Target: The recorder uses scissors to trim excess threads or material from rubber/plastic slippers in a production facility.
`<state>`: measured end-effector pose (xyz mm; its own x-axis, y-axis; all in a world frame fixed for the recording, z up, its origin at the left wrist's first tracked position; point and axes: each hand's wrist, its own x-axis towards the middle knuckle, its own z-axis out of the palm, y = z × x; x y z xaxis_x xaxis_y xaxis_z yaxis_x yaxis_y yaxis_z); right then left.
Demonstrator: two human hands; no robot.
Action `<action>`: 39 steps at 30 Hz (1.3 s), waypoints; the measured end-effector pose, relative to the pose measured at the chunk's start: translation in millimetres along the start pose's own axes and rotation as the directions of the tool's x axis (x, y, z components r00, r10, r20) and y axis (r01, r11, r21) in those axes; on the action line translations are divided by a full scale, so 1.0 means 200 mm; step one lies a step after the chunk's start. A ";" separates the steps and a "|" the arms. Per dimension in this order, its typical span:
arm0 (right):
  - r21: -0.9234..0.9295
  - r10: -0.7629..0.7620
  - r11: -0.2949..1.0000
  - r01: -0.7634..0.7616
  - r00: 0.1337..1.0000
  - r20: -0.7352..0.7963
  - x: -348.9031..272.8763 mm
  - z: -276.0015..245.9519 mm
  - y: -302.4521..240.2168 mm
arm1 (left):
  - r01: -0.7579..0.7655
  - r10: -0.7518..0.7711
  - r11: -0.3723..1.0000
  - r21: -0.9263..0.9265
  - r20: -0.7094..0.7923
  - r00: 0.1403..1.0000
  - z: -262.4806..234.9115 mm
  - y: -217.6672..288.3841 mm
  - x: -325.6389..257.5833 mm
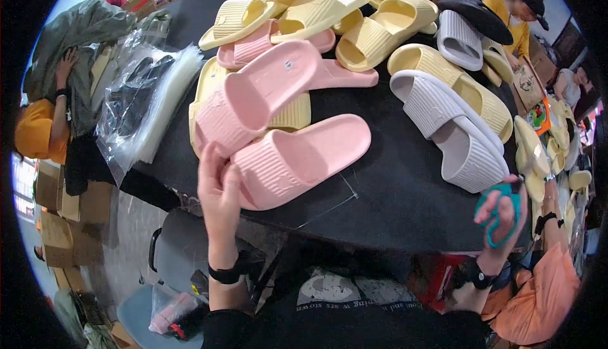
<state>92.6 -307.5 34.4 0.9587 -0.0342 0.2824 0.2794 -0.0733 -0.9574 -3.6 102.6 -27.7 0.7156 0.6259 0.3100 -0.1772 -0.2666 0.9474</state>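
My left hand is closed at the toe end of a pink slide slipper, its thumb by that slipper's edge. Its fingers also touch the toe of a second pink slide slipper, lying just beyond on yellow and pink ones. Over the table's right front edge, my right hand is curled round a teal tool with looped handles. It is blurred, and I cannot make out its exact kind. Just beyond that hand, a pair of pale lilac slide slippers overlap.
Yellow slide slippers are heaped at the back. Clear plastic bags lie on the left of the black table, with a thin clear strand near its front. Co-workers sit on both sides; an orange sleeve is close at right.
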 end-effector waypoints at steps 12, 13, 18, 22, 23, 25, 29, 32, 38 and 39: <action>-0.257 -0.012 0.932 0.256 0.729 0.684 0.17 0.57 -0.11 | 0.041 -0.031 0.996 -0.085 0.108 0.994 0.04 0.06 -0.05; -0.264 -0.009 0.930 0.255 0.734 0.679 0.19 0.58 -0.09 | 0.054 -0.047 0.996 -0.073 0.087 0.995 0.05 0.06 -0.06; -0.424 -0.079 0.731 0.534 0.684 0.726 0.27 0.63 0.07 | 0.072 -0.071 0.997 -0.024 0.061 0.996 0.07 -0.01 -0.10; -0.462 -0.006 0.680 0.569 0.634 0.773 0.30 0.69 0.06 | 0.074 -0.073 0.997 -0.030 0.033 0.997 0.08 -0.04 -0.09; -0.417 -0.065 0.696 0.584 0.630 0.774 0.30 0.70 0.07 | 0.069 -0.069 0.997 -0.035 0.002 0.998 0.09 -0.04 -0.09; -0.396 -0.067 0.718 0.572 0.624 0.779 0.31 0.72 0.05 | 0.065 -0.067 0.997 -0.040 -0.031 0.997 0.09 -0.05 -0.09; -0.379 -0.053 0.734 0.563 0.604 0.795 0.34 0.75 0.06 | 0.049 -0.050 0.998 -0.029 -0.046 0.998 0.09 -0.08 -0.10; -0.335 -0.105 0.720 0.608 0.572 0.813 0.35 0.76 0.09 | 0.040 -0.041 0.999 -0.023 -0.050 0.998 0.09 -0.07 -0.10; -0.289 -0.140 0.727 0.623 0.547 0.826 0.35 0.77 0.09 | 0.030 -0.031 0.999 -0.028 -0.049 0.998 0.10 -0.07 -0.10; -0.287 -0.140 0.727 0.624 0.544 0.827 0.35 0.78 0.09 | 0.030 -0.031 0.999 -0.035 -0.042 0.999 0.09 -0.07 -0.10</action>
<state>173.8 -156.5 28.1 0.5264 0.8163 0.2377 0.7860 -0.3606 -0.5022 -3.6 79.6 -48.9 0.6916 0.6643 0.2837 -0.1792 -0.2226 0.9583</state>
